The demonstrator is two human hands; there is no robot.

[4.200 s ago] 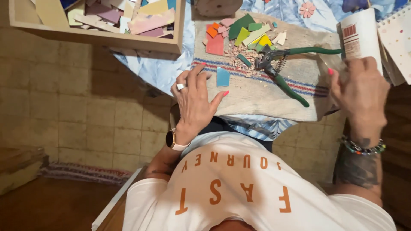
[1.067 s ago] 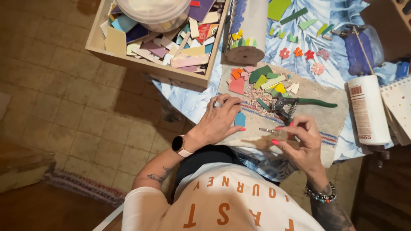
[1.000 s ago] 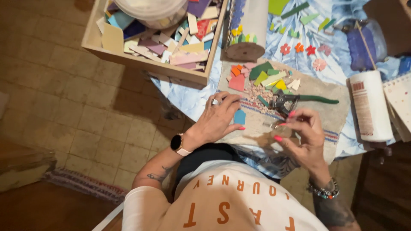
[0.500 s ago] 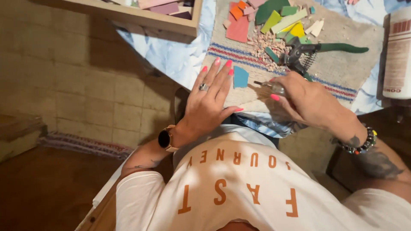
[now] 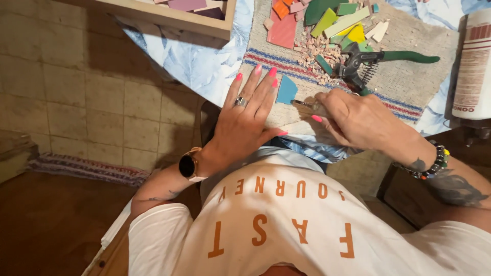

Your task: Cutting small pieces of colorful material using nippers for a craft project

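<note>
My left hand (image 5: 244, 118) lies flat, fingers spread, on a beige woven mat (image 5: 409, 82) at the table's near edge, its fingertips just left of a small blue tile piece (image 5: 286, 90). My right hand (image 5: 358, 120) is closed around a thin metal-tipped tool (image 5: 306, 105) whose tip points at the blue piece's lower edge. Behind it lie green-handled tile nippers (image 5: 383, 59), a heap of small tile crumbs (image 5: 317, 51) and several coloured tile shards (image 5: 337, 23).
A wooden tray (image 5: 169, 18) with tile pieces sits at the back left on a blue patterned cloth (image 5: 204, 56). A white cylindrical container (image 5: 473, 66) stands at the right. A tiled floor (image 5: 76, 92) and a rug edge lie to the left.
The camera has moved closer and lower. My right hand came in from the right, picked up the thin tool and brought it to the blue tile piece; my left hand stayed flat beside it.
</note>
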